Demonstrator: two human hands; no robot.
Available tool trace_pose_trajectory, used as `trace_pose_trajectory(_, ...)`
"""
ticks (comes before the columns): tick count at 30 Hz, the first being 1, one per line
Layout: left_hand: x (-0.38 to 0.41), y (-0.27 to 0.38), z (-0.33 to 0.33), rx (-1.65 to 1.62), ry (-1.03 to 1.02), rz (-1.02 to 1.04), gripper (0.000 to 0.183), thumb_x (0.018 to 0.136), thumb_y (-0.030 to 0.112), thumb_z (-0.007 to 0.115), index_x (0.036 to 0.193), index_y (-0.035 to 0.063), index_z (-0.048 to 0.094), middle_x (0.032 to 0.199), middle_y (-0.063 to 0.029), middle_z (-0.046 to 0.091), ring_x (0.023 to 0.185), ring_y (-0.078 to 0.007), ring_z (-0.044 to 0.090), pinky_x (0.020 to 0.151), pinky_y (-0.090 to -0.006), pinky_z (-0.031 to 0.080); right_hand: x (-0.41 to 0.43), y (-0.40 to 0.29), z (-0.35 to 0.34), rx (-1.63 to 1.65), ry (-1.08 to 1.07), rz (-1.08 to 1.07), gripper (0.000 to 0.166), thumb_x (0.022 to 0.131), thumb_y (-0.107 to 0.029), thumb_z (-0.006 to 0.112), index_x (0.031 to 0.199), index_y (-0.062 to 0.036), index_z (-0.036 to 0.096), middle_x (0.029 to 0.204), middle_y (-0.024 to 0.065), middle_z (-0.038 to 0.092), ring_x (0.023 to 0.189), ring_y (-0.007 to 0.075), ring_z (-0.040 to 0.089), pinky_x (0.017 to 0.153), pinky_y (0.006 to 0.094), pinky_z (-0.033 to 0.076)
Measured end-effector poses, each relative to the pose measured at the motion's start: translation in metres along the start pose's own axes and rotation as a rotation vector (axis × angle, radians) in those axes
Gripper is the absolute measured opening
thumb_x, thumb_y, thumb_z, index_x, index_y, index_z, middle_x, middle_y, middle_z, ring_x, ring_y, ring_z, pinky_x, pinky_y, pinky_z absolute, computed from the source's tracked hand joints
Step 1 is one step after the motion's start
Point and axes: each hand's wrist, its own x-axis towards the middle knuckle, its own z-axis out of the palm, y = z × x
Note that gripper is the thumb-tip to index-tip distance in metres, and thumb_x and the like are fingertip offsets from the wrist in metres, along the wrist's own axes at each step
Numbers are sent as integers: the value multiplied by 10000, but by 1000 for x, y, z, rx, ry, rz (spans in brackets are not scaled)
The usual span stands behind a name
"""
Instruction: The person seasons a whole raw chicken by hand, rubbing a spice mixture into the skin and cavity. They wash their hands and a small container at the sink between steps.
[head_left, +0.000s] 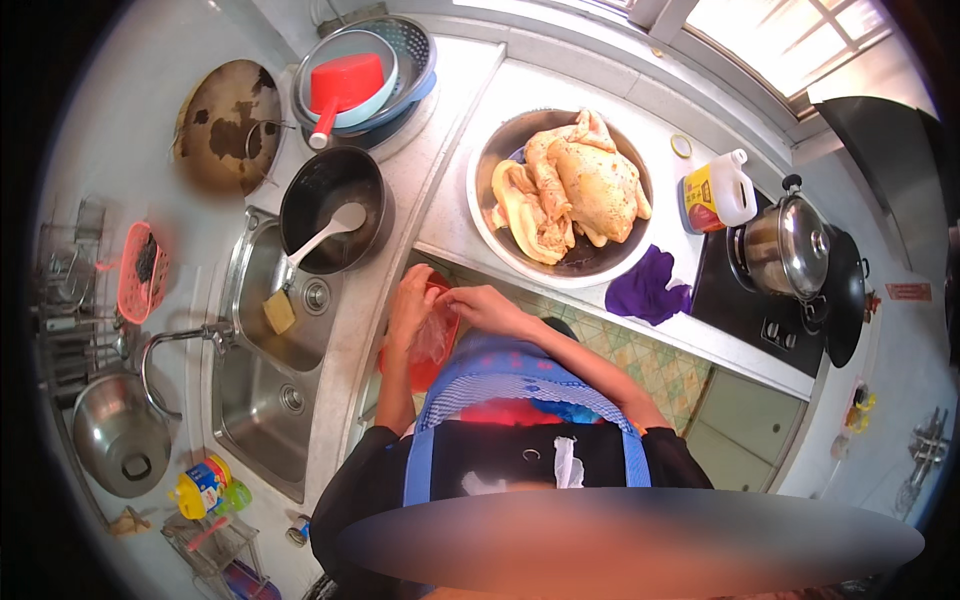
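My left hand (411, 302) is over a red plastic bin (396, 367) beside the counter edge, fingers bent. From the other side my right hand (486, 309) reaches across, its thumb and fingertips pinched together against the left fingers. Crumpled clear plastic film (430, 339) shows just below both hands, within the bin's outline. Whether the fingers grip this film is too small to tell. Ahead on the counter, a large steel basin (480, 217) holds a whole plucked, seasoned chicken (600, 187). A purple cloth or glove (649, 289) lies crumpled beside the basin.
Left of me, a black pot (330, 184) with a white rice paddle (346, 219) stands at the double sink (259, 427). A red dipper (345, 82) rests in stacked basins. At right, a plastic jug (716, 193) stands near a lidded steel pot (780, 244) on the stove.
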Motion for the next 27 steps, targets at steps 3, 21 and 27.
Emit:
trace_pose_trajectory(3, -4, -3, -11, -22, -7, -100, 339, 779, 102, 635, 1100, -1, 599, 1206, -151, 572, 1101, -316, 548, 942, -356, 431, 4, 2, -1, -174, 97, -185, 312, 837, -87, 550, 1141, -13, 542, 1113, 173, 588, 1009, 346, 571, 838, 399, 471)
trace_pose_trajectory(21, -55, 23, 22, -120, 197, -368, 348, 792, 117, 621, 1116, -4, 580, 1195, -137, 566, 1080, -319, 549, 900, -380, 442, 45, 46, -107, -787, 38, -218, 673, 883, -365, 513, 1388, 24, 296, 1459, 221, 238, 1357, 378, 212, 1114, 454, 177)
trace_pose_trajectory(27, -41, 31, 29, -176, 196, -404, 344, 789, 119, 624, 1105, -9, 580, 1174, -138, 576, 1061, -316, 556, 892, -380, 447, 52, 49, -109, -832, 250, -63, 614, 872, -370, 533, 1375, -56, 374, 1203, 232, 432, 1093, 371, 415, 914, 468, 340)
